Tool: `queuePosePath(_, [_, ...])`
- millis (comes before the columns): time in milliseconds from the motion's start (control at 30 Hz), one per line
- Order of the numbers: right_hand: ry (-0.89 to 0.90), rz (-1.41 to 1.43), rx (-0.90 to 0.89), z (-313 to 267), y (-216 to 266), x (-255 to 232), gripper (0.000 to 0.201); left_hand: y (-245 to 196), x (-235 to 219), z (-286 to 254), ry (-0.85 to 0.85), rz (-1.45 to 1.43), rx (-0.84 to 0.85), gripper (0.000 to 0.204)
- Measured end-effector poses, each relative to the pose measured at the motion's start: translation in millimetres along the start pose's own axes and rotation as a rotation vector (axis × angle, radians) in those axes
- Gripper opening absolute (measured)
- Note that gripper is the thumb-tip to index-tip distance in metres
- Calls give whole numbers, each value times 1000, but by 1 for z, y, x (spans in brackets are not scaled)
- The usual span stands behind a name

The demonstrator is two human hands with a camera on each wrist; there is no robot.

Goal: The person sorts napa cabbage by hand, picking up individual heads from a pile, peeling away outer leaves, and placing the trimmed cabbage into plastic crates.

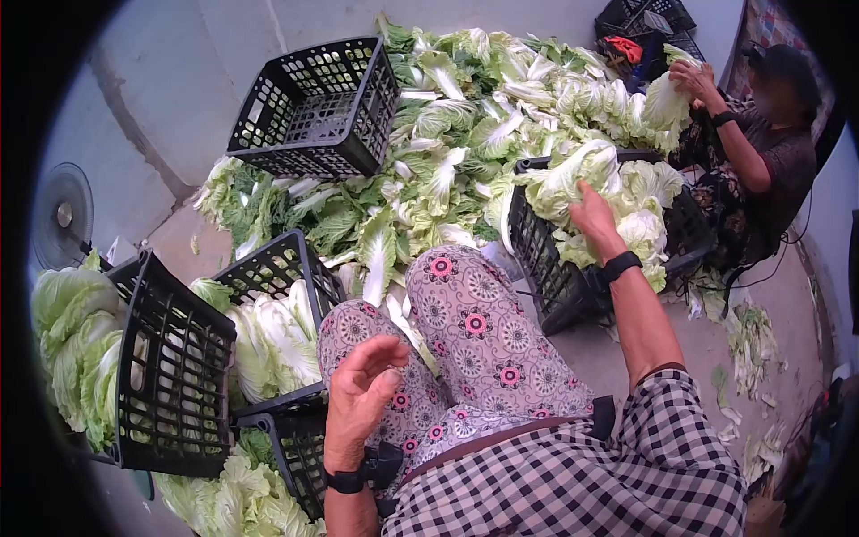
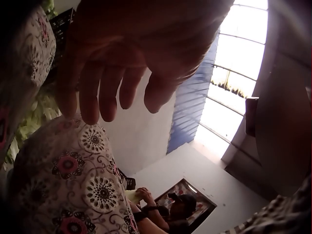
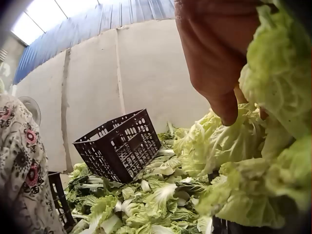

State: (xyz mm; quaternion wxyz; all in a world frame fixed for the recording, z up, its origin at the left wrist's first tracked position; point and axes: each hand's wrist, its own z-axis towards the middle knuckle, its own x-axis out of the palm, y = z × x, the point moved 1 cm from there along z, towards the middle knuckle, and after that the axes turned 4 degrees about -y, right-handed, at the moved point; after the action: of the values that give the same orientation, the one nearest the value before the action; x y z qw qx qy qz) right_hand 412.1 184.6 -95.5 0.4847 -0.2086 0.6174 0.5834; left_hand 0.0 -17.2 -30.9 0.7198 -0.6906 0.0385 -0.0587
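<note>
At the black crate on the right, my right hand grips a pale green napa cabbage, its thumb against the leaves and its other fingers mostly hidden. More napa cabbages fill that crate around the hand. In the right wrist view, the fingers of this hand reach down to the crinkled leaves. My left hand hovers over the lap with nothing in it. The left wrist view shows that hand with its fingers loosely extended above the patterned trousers.
Loose cabbage leaves heap across the floor ahead, with a black crate tilted on them. Crates of cabbages stand at left, one tipped crate beside them. Another person sits at right handling a cabbage. A fan stands far left.
</note>
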Motion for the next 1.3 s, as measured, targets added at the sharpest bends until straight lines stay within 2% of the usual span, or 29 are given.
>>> queuePosePath(33, [-30,-38,-10,-8,12,-1,54,-2,0,-1,-6,2,5,47])
queuePosePath(133, [36,-70,1,2,9,1,53,-3,-2,-5,-21,-3,6,47])
queuePosePath(367, [-13,140,-151,-3,4,1,49,-1,-6,-6,8,-43,-26,44])
queuePosePath(467, [-109,174,-273,-26,38,-21,47,1,-8,-4,15,1,-14,43])
queuePosePath(500, [-128,204,-366,-28,46,-24,44,2,-9,-3,23,-13,-15,42])
queuePosePath(533, [-110,290,-387,-34,62,-29,44,2,-11,-3,16,-21,-15,42])
queuePosePath(567, [8,432,-346,-43,78,-35,45,-1,-11,-3,9,-23,-30,40])
queuePosePath(600, [69,487,-459,-47,91,-36,44,-5,-11,-2,18,-29,-46,39])
queuePosePath(667, [284,687,-512,-67,126,-37,41,-9,-16,-2,33,9,-35,40])
queuePosePath(733, [405,696,-578,-92,158,-42,42,-12,-23,-2,36,115,-25,41])
queuePosePath(800, [455,632,-737,-108,183,-41,45,-23,-32,-4,12,172,20,38])
queuePosePath(867, [503,620,-853,-120,197,-36,47,-38,-46,-8,-54,265,67,37])
queuePosePath(933, [709,683,-779,-128,203,-29,49,-54,-63,-14,-144,328,105,37])
queuePosePath(967, [798,701,-775,-129,203,-23,52,-67,-72,-21,-223,369,64,37])
queuePosePath(1000, [741,573,-937,-125,202,-19,55,-79,-83,-26,-294,430,108,37])
queuePosePath(1033, [736,578,-951,-125,203,-20,56,-88,-96,-31,-365,456,163,36])
queuePosePath(1067, [730,582,-961,-125,202,-21,57,-96,-109,-37,-434,481,217,35])
queuePosePath(1200, [744,634,-901,-125,199,-22,58,-145,-157,-63,-683,731,264,34])
queuePosePath(1267, [730,637,-895,-125,197,-21,59,-165,-181,-71,-756,734,236,35])
queuePosePath(1300, [739,637,-884,-124,197,-21,58,-173,-198,-73,-773,866,244,36])
